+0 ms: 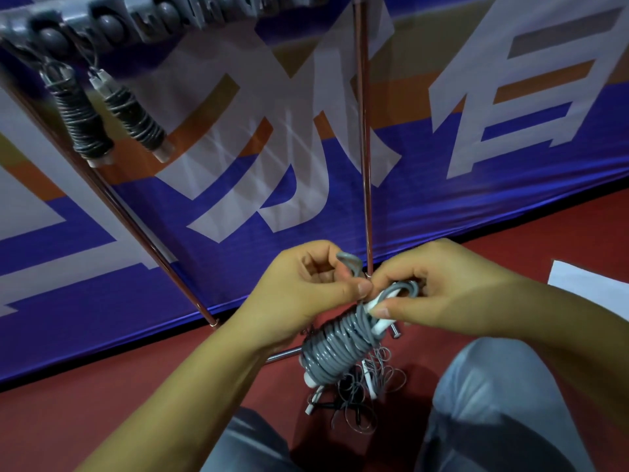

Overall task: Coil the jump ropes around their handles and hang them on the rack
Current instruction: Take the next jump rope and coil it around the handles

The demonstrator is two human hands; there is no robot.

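A grey jump rope (335, 349) is coiled tightly round its white handles, held tilted in front of me at lower centre. My left hand (306, 294) pinches the free grey loop of rope at the top end. My right hand (439, 294) grips the upper end of the handles, thumb pressed on the white tip. Two coiled dark ropes (80, 120) (136, 120) hang from the grey rack bar (112, 22) at the upper left.
Loose thin ropes with white handles (360, 396) lie tangled on the red floor below the coil. Thin metal rack poles (366, 148) rise in front of a blue banner. My knees in grey trousers (493, 403) frame the bottom. A white sheet (592, 281) lies at right.
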